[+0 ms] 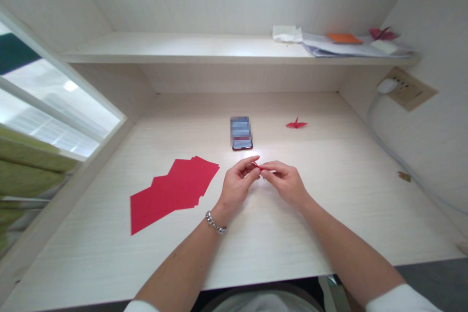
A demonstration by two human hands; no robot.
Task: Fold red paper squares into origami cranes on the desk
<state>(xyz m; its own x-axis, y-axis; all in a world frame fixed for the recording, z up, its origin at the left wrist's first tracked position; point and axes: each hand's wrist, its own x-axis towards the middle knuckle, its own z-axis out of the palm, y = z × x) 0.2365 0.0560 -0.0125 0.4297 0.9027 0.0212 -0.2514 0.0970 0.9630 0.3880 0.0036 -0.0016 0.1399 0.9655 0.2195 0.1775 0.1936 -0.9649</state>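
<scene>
Both hands meet over the middle of the desk around a small piece of folded red paper, mostly covered by the fingers. My left hand pinches it from the left side, thumb and fingertips together. From the right, my right hand grips it between thumb and fingers. To the left of my hands lie several red paper sheets, fanned out flat. A finished red paper crane rests farther back on the right. Just beyond my hands is a phone with its screen lit.
A raised shelf runs along the back, bearing papers, an orange packet and a pinkish folded paper piece. On the right wall, a plug with a white cable sits in a socket.
</scene>
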